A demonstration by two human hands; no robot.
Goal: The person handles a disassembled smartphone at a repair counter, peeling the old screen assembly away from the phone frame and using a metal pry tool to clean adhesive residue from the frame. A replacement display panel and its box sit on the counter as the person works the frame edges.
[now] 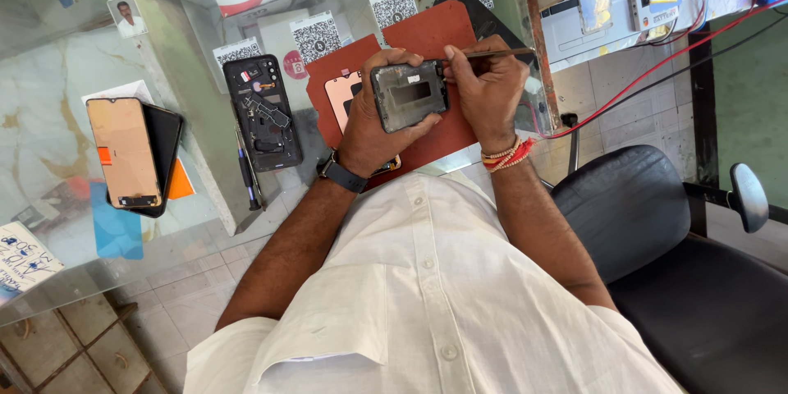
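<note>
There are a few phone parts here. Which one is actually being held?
The grey phone frame, gripped in the left hand. The opened phone and the loose screen lie untouched on the glass counter.

Glossy glass counter (49,115); matt dark phone frame (409,95); white cloth shirt (427,279).
</note>
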